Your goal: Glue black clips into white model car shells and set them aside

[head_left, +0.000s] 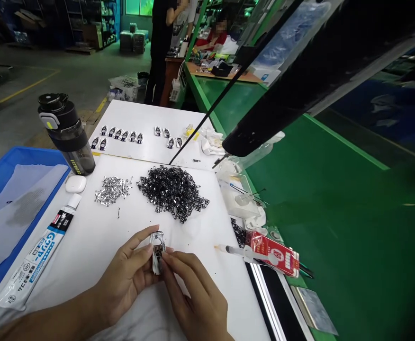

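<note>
The left fingers [141,247] and right fingertips [167,258] close narrowly on a small silver-and-black metal part [157,252], holding it on end between the left hand [124,279] and right hand [193,293], above a white work board [196,237]. At 12 o'clock from the hands, a heap of black metal clips [173,192] lies on the board; at 11 o'clock, just beside it, sits a smaller heap of silver metal pieces [113,190]. Further out at 11 o'clock stand a white round case [76,183] and a dark water bottle [67,135] with a clear lower part. At 10 o'clock, a blue plastic tray [22,158] holds a grey-stained white sheet [22,208]. An adhesive tube [33,255] lies at 9 o'clock along the board's edge. At 3 o'clock, a syringe [236,252] rests across a red packet [273,253]. Beyond the heaps at 12 o'clock, a second white board [132,116] carries rows of small black-and-silver parts [120,136]. A co-worker [161,47] stands in the background at 12 o'clock.
</note>
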Demonstrator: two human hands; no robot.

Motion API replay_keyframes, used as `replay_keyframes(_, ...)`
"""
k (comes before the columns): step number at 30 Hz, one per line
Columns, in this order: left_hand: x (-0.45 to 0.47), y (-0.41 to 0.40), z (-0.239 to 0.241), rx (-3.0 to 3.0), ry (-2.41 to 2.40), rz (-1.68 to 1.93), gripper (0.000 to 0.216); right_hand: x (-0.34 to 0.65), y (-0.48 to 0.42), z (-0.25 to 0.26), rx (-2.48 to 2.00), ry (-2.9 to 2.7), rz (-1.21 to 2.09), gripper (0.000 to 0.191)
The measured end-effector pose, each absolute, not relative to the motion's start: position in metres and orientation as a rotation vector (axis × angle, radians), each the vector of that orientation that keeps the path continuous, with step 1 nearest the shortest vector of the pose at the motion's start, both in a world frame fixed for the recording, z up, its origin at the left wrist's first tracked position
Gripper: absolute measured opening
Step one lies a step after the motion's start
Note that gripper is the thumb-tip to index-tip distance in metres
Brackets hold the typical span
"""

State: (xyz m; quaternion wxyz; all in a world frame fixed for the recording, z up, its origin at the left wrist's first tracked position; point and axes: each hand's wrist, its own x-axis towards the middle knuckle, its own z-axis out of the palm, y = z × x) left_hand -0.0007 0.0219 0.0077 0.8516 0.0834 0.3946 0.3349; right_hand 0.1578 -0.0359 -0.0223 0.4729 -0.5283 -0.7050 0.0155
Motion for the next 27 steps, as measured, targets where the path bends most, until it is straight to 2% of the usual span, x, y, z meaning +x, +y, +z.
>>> replay_keyframes(6,-0.0005,0.0225,0.0085,0.169,0.863,0.69,0.073,0.1555,-0.0361,-0.0295,-1.312,-1.709,0.056,0.034)
replay_keyframes(19,-0.0008,0.0227,0.0043,0.164,0.841,0.713,0.064,0.1521,-0.0376,-0.0229,-1.389,-1.769,0.147,0.036)
replay_keyframes(23,-0.0023,0.0237,0.0065,0.183,0.828,0.704,0.074,0.1527,-0.0407,-0.0216,-1.36,-1.732,0.106,0.038)
replay_keyframes(25,-0.0038,0.0237,0.0088,0.223,0.818,0.716,0.077,0.1546,-0.0424,-0.0209,-1.345,-1.654,0.057,0.035)
replay_keyframes(27,-0.0055,0.0223,0.01,0.296,0.812,0.774,0.072,0.1559,-0.0435,-0.0212,-1.372,-1.552,0.027,0.028)
